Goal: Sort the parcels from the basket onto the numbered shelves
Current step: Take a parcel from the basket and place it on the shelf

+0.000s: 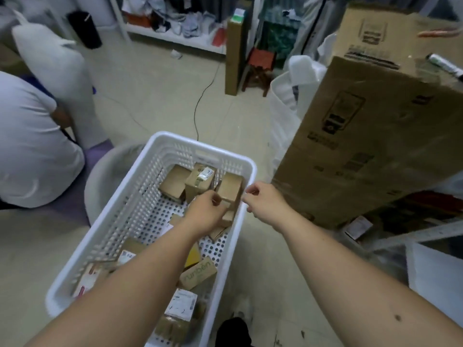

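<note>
White basket [125, 216] on the floor, slotted walls, small cardboard parcels scattered over its perforated bottom. Step in hand, as I read it: picking the next parcel out.

Left hand [208, 214] reaches in toward the far end, fingers curled down against a tall brown box [231, 190] at about 1 o'clock in the basket; a firm grip or only a touch, I cannot tell. Right hand [263, 202] is at the basket's right rim, fingers loosely curled near the same box; holding anything or not, I cannot tell.

Two more boxes stand just beside it at 12 o'clock, one labelled [200, 182]. Nearer, at 6 o'clock, a printed carton [198, 272] and a white-labelled parcel [181, 305].

Shelving [175, 37] across the room at 12 o'clock; no numbers legible.

Next move likely calls for lifting the box clear and reading its label.
</note>
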